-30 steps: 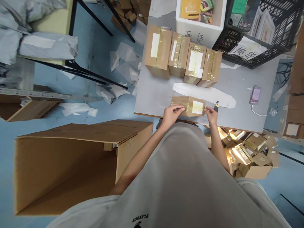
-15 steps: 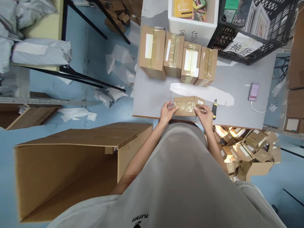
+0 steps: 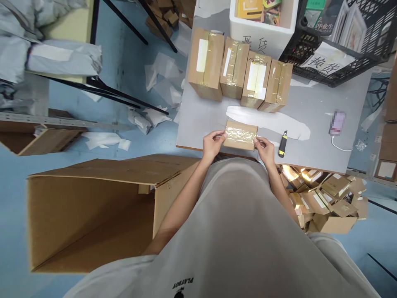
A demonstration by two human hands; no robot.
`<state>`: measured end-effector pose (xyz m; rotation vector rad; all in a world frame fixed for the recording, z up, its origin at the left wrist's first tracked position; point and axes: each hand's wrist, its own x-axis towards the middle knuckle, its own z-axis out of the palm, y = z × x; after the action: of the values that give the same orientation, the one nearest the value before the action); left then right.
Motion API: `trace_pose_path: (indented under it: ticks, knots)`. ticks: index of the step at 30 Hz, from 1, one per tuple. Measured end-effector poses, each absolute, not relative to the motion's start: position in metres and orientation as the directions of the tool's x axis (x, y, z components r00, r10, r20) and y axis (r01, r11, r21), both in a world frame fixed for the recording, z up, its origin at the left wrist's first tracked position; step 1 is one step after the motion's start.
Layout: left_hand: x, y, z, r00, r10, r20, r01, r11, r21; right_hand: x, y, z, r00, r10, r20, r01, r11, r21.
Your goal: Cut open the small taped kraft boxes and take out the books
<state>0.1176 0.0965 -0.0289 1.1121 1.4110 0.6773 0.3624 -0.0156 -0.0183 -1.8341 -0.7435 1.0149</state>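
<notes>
A small cardboard box point(image 3: 240, 135) with shiny tape across its top is held at the table's front edge. My left hand point(image 3: 213, 145) grips its left end between thumb and fingers. At the opposite end, my right hand point(image 3: 264, 148) pinches the lower right corner. Just right of that hand lies a black and yellow box cutter point(image 3: 282, 144). Behind the box a long white paper strip point(image 3: 269, 121) lies flat on the grey table point(image 3: 316, 153).
Taped cartons point(image 3: 206, 64) stand in a row, backed by a white bin point(image 3: 263, 35) and a black crate point(image 3: 335, 62). A phone point(image 3: 337, 123) with a cable lies right. A large open carton point(image 3: 93, 223) stands on the floor left; small boxes point(image 3: 328, 203) are heaped below right.
The small box has turned in my hands: the white label seen at its right end is out of sight, and tape spans the top. The whole view has shifted slightly.
</notes>
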Motion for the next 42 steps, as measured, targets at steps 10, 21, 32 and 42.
trace_pose_path:
  ticks: [10, 21, 32, 42]
  knots:
    - [0.092, 0.112, -0.034, 0.025, 0.938, -0.347, 0.339, 0.319, 0.885, 0.386, -0.021, -0.06, 0.435, 0.78, -0.451, 0.049, -0.52, -0.853]
    - [0.053, 0.107, -0.004, -0.003, 0.983, -0.185, 0.485, 0.163, 0.859, 0.35, 0.001, -0.093, 0.145, 0.793, -0.592, -0.209, -0.56, -0.802]
    - [0.076, 0.114, -0.055, 0.116, 0.851, -0.512, 0.482, 0.402, 0.778, 0.38, -0.004, -0.057, 0.352, 0.804, -0.48, 0.013, -0.517, -0.856]
    - [0.086, 0.112, -0.068, 0.128, 0.891, -0.436, 0.444, 0.342, 0.828, 0.389, -0.009, -0.045, 0.43, 0.831, -0.352, 0.164, -0.455, -0.875]
